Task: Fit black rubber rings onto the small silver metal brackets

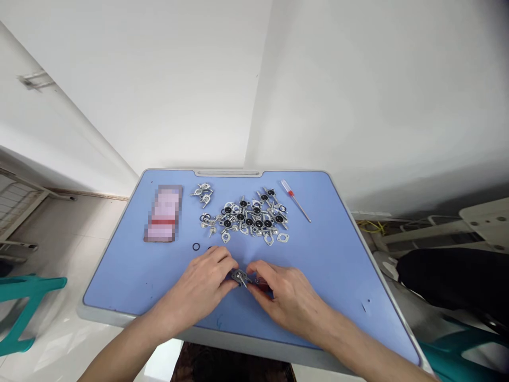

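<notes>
Near the front middle of the blue table, my left hand [209,278] pinches a small metal part [239,276] with a thin pin sticking out of it. My right hand [288,292] is closed close to the part's right side, with a reddish object [263,284] partly hidden under its fingers. Beyond both hands lies a pile of metal fittings with black round discs [249,222] and flat metal plates [283,238]. A black ring [196,246] rests left of the pile, and another is partly covered by my left hand.
A screwdriver [296,200] with a red and clear handle lies right of the pile. A few metal parts [202,189] sit at the back. On the blue table [119,276], a blurred phone-like object [164,213] lies left. Teal stools [29,289] stand beside the table.
</notes>
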Available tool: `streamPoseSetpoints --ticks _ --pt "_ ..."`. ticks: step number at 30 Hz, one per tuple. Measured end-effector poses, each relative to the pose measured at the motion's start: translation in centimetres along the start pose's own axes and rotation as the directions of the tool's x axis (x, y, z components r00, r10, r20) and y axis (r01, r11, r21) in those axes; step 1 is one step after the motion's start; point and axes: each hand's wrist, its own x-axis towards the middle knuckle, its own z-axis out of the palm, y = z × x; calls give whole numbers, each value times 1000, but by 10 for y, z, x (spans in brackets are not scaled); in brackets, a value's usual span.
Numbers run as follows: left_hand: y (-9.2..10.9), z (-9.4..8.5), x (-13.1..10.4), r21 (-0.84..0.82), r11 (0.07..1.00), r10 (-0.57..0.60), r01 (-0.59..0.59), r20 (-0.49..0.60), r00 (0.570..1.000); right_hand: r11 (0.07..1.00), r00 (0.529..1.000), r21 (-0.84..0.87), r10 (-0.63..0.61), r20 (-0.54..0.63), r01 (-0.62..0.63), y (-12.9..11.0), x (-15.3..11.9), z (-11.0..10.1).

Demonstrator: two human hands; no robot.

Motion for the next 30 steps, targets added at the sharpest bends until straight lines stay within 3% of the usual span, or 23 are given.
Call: streamPoseSetpoints --ticks 17,30 --pt "1 9 4 32 999 37 -36 -42 998 987 987 -18 -158 11 159 -8 2 -3" --pt "1 11 4 68 996 58 -57 -19 998 991 995 -93 -97 -10 96 -2 2 0"
